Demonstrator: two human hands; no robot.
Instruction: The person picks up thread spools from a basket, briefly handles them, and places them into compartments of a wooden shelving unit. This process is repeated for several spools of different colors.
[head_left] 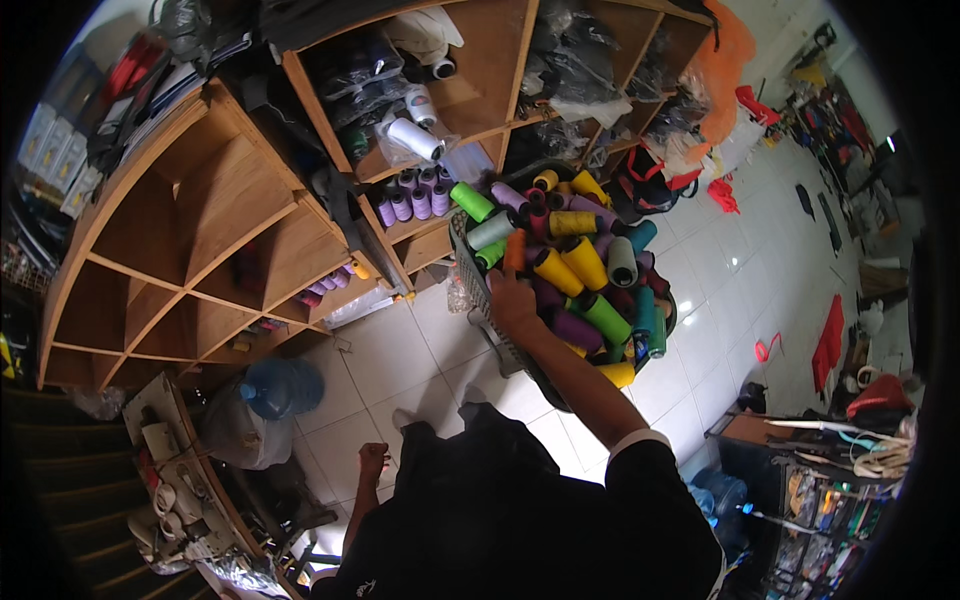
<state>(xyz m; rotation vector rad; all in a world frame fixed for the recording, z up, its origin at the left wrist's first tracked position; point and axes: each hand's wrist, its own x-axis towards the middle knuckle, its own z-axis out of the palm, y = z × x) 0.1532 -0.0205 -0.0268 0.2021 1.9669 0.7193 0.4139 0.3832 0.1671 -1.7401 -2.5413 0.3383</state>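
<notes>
Directly at the right hand [513,305], an orange thread spool [514,250].

Basket [468,265], qty 1. Contents, thread cones [584,262]: min. 20, rest hidden; incl. yellow cones [557,270], min. 5; green cones [605,320], min. 3; grey cones [622,262], min. 2, 1 nr. L edge. Shelf units [160,215]: min. 2. Ctr. unit [480,90]: white cones [413,138], min. 3; purple cones [421,203], min. 7, nr. lower L corner. Blue bottles [283,388]: min. 2
</notes>
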